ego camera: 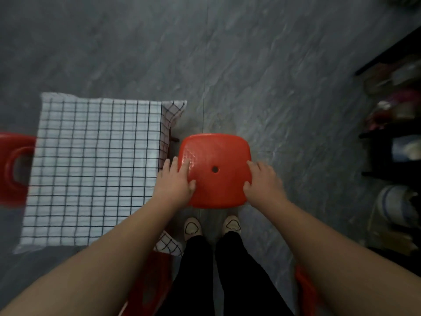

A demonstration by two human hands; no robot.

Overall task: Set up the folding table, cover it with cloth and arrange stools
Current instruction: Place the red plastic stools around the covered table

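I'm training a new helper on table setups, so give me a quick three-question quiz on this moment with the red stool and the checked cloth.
1. True or false: the checked cloth already covers the table.
2. Which hands are on the red stool by the table's right side? A) left only B) right only C) both
3. Fill in: a small round ____ sits in the middle of that stool's seat.

Key:
1. True; the cloth lies flat over the top, its corners hanging down.
2. C; the left hand and right hand grip opposite edges of the seat.
3. Hole.
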